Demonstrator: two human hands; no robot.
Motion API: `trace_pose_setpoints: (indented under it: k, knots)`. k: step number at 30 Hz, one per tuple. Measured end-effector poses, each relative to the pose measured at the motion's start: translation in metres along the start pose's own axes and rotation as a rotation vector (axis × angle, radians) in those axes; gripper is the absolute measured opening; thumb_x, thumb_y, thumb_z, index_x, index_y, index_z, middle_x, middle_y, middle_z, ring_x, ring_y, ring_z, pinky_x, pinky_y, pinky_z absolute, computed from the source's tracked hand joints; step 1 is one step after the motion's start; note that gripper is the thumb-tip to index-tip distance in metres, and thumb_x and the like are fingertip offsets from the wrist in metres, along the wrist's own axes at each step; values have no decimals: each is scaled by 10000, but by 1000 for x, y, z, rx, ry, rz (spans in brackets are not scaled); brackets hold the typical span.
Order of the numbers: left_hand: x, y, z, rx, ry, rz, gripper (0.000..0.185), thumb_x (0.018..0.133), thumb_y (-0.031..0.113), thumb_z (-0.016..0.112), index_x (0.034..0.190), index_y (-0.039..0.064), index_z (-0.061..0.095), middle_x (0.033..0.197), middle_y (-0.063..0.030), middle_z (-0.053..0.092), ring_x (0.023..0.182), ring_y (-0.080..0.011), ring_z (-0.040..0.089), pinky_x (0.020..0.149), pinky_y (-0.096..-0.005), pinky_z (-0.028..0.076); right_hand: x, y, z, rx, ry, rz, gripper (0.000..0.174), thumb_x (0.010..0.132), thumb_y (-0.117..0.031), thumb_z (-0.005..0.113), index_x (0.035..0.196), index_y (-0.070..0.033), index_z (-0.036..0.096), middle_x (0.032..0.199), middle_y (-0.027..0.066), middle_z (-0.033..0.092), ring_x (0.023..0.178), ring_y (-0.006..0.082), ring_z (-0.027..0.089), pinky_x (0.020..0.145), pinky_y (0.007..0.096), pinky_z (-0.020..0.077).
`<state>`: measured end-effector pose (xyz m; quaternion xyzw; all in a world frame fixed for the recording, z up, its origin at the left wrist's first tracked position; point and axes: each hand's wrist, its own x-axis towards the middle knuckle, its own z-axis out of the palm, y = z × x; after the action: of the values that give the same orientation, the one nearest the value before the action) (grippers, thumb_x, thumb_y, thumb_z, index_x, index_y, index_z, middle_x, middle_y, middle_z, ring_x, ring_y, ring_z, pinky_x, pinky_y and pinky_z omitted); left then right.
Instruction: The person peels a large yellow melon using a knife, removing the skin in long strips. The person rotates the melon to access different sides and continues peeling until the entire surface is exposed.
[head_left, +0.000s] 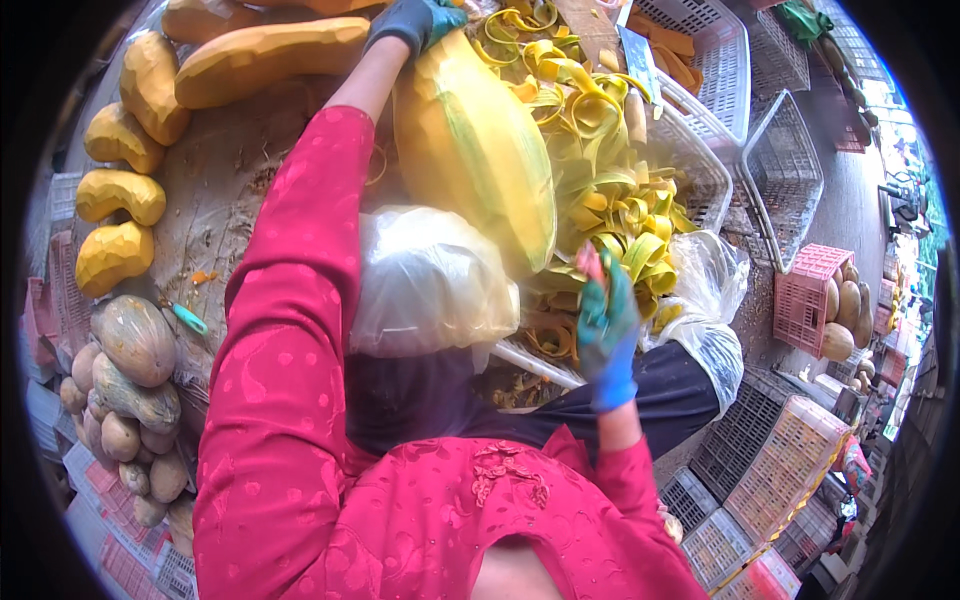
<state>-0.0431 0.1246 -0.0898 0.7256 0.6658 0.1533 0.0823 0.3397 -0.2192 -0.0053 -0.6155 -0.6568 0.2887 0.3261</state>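
A large, partly peeled squash (476, 150) lies lengthwise before me, with a greenish strip of skin along its pale yellow side. My left hand (420, 26), in a dark work glove, grips its far end. Low beside its near end is my right hand (609, 326), in a green and blue glove. A small pink tool (590, 262) shows at the fingers of this hand; motion blur hides its shape. Curled yellow-green peelings (600, 112) are heaped along the squash's right side. Clear plastic (431, 281) covers my left knee, below the squash.
Peeled squashes (274, 60) line the board's far and left sides. A teal-handled tool (189, 319) lies near unpeeled squashes (139, 337). At the far right are a knife (639, 64) and white plastic crates (701, 67). A pink crate (810, 300) holds more squashes.
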Motion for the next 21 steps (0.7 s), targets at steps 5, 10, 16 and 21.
trace_pose_setpoints:
  k: [5,10,16,21]
  knots:
    - [21,-29,33,313,62,259,332,985,361,579,1211,150,699,1246,-45,724,1130,-201,680,979,-335,533,170,-50,51,-175,-175,-265,329,1055,-315,532,1303,-155,677,1202,171,717,1097,370,690,918,439,540]
    - [16,-23,24,113,-11,89,337,981,363,579,1217,156,701,1255,-43,722,1140,-204,678,990,-337,528,213,-87,89,-485,-298,-402,300,1054,-427,492,1182,-228,677,991,180,741,936,410,711,800,514,556]
    - [-8,8,-13,11,-43,-11,358,971,390,581,1225,174,710,1263,-43,724,1152,-220,678,1006,-351,521,43,-15,23,-473,-223,-232,682,890,-179,652,1553,-239,502,1097,165,729,820,345,717,676,444,562]
    - [-5,8,-18,15,-64,-21,375,963,413,583,1232,189,717,1269,-43,725,1163,-233,678,1020,-362,515,-42,22,-1,-483,-337,26,696,871,-14,632,1531,-221,554,1172,173,735,818,320,708,718,382,573]
